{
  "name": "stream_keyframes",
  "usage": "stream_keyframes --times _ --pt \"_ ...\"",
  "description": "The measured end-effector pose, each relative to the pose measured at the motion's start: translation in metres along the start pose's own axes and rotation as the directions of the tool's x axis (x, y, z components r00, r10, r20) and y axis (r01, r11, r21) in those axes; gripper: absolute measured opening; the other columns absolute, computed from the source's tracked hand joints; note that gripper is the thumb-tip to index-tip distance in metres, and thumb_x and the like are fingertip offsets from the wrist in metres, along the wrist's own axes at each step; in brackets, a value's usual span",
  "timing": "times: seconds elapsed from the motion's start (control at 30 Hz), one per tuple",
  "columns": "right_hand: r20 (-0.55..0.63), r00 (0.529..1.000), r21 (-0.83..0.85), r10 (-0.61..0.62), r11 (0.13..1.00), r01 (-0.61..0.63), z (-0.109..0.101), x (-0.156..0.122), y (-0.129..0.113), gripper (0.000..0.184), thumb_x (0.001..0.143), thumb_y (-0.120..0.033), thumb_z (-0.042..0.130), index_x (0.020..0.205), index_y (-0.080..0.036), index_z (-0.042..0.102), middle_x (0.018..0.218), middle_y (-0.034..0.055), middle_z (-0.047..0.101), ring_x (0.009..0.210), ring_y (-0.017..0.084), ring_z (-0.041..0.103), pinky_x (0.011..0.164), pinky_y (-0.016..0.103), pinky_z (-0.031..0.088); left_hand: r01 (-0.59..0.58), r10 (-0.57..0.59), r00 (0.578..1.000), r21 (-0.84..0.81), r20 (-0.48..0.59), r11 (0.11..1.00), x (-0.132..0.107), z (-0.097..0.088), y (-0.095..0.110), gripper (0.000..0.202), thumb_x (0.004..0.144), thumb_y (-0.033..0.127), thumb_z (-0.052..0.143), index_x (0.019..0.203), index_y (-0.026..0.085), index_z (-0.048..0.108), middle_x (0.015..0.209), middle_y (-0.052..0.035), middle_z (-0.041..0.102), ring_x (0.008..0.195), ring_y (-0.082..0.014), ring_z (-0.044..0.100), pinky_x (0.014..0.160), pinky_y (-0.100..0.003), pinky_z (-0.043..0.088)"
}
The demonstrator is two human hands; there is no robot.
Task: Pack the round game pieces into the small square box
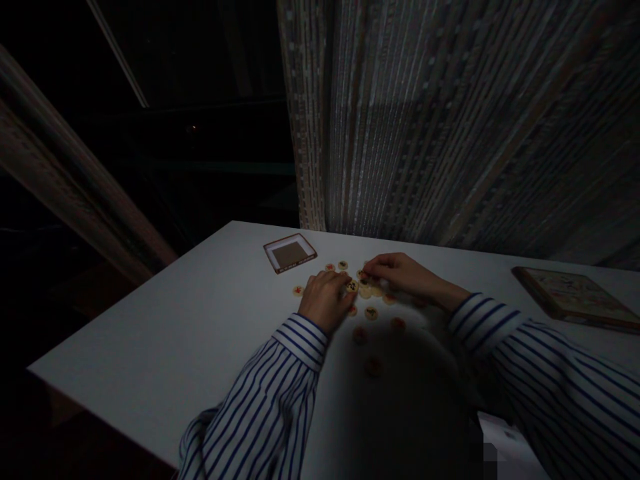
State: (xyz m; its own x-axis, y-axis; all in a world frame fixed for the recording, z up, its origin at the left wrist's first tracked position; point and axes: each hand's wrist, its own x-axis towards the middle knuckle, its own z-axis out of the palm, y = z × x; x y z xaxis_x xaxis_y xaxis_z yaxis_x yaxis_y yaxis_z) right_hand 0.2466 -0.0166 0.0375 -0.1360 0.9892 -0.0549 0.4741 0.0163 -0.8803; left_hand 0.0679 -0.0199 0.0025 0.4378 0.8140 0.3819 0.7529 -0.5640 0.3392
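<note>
Round xiangqi pieces with red or black characters lie scattered on the white table, among them a black-marked piece (371,313) and a red-marked piece (299,291). My left hand (325,300) is closed with thumb and fingers around a xiangqi piece (352,286) whose black character faces up. Just right of it, my right hand (400,272) pinches another xiangqi piece (361,274) at its edge, partly covered by the fingertips. Several pieces below the hands sit in dark shadow, so their characters are unclear.
An open shallow box part (291,254) stands at the back left of the white table (165,347). On the right lies a flat box or lid with a picture (575,293). Behind the table hangs a string curtain (400,133). A pale object (507,443) shows at the bottom right.
</note>
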Motion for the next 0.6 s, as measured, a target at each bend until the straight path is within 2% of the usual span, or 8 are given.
stream_keyframes --times 0.1,0.27,0.4,0.6 --pt "0.021 0.997 -0.164 -0.072 0.984 0.074 -0.006 0.001 0.011 0.019 0.073 -0.026 0.05 0.077 -0.013 0.063 0.073 0.0044 0.065 0.063 0.012 0.056 0.057 0.022 0.042 0.013 -0.016 0.999 0.06 0.049 0.998 0.004 0.001 0.001 0.026 0.078 0.033 0.053 0.099 0.021 0.063 0.098 -0.0053 0.065 0.097 -0.0215 0.055 0.084 -0.036 0.041" --pt "0.058 0.983 -0.411 -0.174 0.893 0.183 -0.013 -0.003 0.021 0.023 0.074 -0.027 0.046 0.078 -0.014 0.064 0.068 0.0036 0.064 0.06 0.013 0.056 0.055 0.023 0.04 0.013 -0.042 0.989 0.204 0.142 0.979 0.019 -0.005 0.008 0.025 0.079 0.033 0.048 0.092 0.02 0.067 0.095 -0.0085 0.065 0.094 -0.0233 0.057 0.081 -0.036 0.042" --pt "0.057 0.983 -0.488 -0.174 0.854 0.18 -0.018 -0.008 0.021 0.023 0.073 -0.025 0.044 0.077 -0.015 0.065 0.068 0.0029 0.065 0.061 0.014 0.057 0.056 0.023 0.039 -0.002 -0.067 0.973 0.297 0.22 0.955 0.033 -0.007 0.014 0.025 0.077 0.033 0.049 0.084 0.018 0.068 0.091 -0.0104 0.066 0.09 -0.0244 0.059 0.076 -0.034 0.044" --pt "0.097 0.981 -0.518 -0.166 0.833 0.192 -0.024 -0.01 0.024 0.024 0.073 -0.025 0.045 0.079 -0.016 0.066 0.072 0.0034 0.068 0.065 0.015 0.059 0.059 0.024 0.039 0.016 -0.126 0.938 0.322 0.324 0.947 0.043 -0.004 0.015 0.025 0.073 0.032 0.051 0.085 0.019 0.069 0.088 -0.0108 0.068 0.087 -0.0251 0.061 0.074 -0.034 0.045"
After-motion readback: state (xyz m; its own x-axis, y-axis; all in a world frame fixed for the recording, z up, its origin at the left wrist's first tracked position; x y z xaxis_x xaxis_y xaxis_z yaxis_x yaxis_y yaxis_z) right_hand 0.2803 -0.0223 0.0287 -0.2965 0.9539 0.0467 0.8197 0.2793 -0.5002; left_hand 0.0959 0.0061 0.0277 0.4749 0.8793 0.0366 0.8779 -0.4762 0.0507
